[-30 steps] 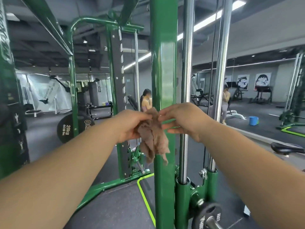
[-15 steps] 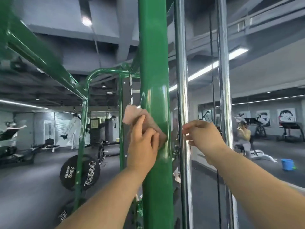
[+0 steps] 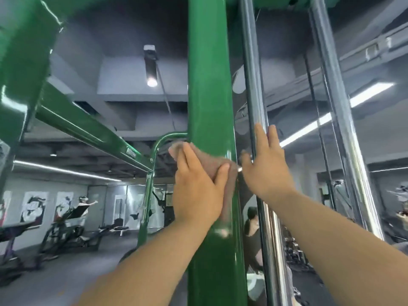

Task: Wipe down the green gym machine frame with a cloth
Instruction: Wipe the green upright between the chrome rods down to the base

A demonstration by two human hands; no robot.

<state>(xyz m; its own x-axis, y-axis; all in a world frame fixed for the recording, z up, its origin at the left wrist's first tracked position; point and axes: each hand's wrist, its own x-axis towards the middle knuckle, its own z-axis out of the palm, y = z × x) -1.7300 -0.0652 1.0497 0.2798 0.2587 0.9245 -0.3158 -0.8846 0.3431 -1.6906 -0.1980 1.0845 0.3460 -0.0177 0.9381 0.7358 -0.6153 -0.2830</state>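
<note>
Pressing a brown cloth [image 3: 212, 166] flat against the green upright post [image 3: 208, 89], the left hand [image 3: 196, 193] is working with straight fingers spread over the fabric, nothing pinched. Just right, the right hand [image 3: 266, 171] is bracing on the chrome guide rod [image 3: 254, 89], fingers extended, thumb hooking its near side. Judging progress: wiping is underway mid-post; the stretch above and the slanted green beam [image 3: 88, 127] look untouched.

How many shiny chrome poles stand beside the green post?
2. One chrome pole rises just right of the green post, with the right hand resting on it. The other chrome pole stands farther right. More may be hidden behind the post.
</note>
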